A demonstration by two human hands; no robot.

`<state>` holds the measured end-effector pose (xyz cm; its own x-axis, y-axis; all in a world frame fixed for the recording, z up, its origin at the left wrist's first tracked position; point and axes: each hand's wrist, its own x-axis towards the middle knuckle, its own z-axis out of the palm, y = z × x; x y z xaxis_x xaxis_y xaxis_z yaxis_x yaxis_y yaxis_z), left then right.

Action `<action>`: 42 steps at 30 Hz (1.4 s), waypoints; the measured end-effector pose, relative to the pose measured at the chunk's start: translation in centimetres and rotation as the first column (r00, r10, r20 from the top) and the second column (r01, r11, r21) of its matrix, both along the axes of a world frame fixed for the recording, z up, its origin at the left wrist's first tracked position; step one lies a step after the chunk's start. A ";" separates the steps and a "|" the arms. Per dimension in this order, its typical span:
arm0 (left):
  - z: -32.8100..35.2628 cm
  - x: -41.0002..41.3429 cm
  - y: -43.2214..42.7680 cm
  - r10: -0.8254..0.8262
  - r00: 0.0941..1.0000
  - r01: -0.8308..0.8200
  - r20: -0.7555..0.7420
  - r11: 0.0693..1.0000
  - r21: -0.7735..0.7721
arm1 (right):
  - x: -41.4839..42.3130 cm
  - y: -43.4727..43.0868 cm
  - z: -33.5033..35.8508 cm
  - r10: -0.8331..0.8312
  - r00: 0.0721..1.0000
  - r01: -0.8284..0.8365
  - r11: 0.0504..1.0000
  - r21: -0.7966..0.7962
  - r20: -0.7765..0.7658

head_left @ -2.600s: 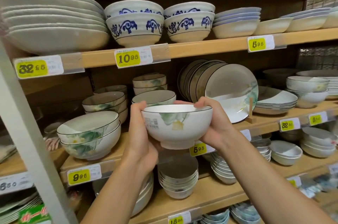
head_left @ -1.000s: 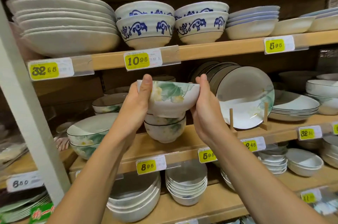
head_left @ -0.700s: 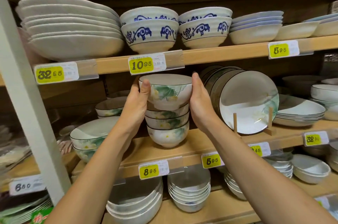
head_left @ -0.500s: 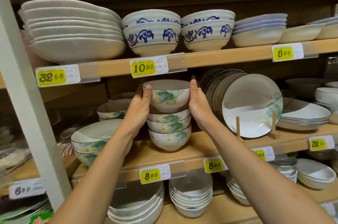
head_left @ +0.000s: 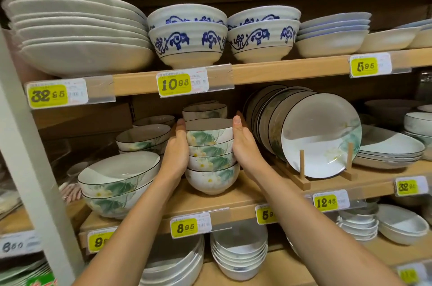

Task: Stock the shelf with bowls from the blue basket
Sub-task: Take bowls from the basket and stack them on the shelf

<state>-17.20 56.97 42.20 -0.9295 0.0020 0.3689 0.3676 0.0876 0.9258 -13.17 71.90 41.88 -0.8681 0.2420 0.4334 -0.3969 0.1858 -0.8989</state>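
While facing the shelf (head_left: 238, 200), had the stack (head_left: 210, 159) of 4 nested bowls bracketed between both hands. Had the left hand (head_left: 176, 152) flat against the stack's left side, palm on the lower bowls, thumb straight up and touching the rim of the top bowl (head_left: 207, 130). Had the right hand (head_left: 245, 145) likewise against the right side, thumb upright beside that same rim, with 1 fingertip visible behind it. Judged both hands open: straight thumbs, flat palms, pressing inward rather than curling round anything. Could not see the left fingers, hidden behind the stack.

Found the stack upright, with its lowest bowl's foot on the wood, just above the 8.95 tag (head_left: 190, 227) and squarely between the 2 palms. Saw green leaves and white flowers on every bowl, plus a dark line round the top rim.

Noted a second stack (head_left: 204, 110) close behind the first. Noted 2 large bowls (head_left: 117, 178) to the left, near the left forearm. Noted plates (head_left: 320, 136) standing on edge in a rack (head_left: 302, 166) just right of the right wrist. Saw blue-patterned bowls (head_left: 187, 38) on the board above.
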 end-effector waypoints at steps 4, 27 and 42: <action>-0.4 -0.5 0.4 0.103 0.994 -0.103 0.029 0.995 -0.012 | -0.5 0.1 -0.4 0.008 1.000 -0.008 1.000 -0.020 0.004; -0.6 0.4 2.3 0.240 0.969 -0.248 0.063 0.941 0.231 | -0.8 -2.1 -0.2 -0.303 0.948 0.315 0.934 -0.166 0.098; 0.6 6.8 -1.2 0.100 0.995 -0.091 -0.025 0.966 0.240 | 3.8 -1.0 0.4 -0.248 0.967 0.236 0.961 -0.146 -0.064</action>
<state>-10.44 55.78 42.79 -0.9068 -0.1786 0.3819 0.4025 -0.0977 0.9102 -9.35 70.91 42.27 -0.7398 0.5020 0.4480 -0.4275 0.1634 -0.8891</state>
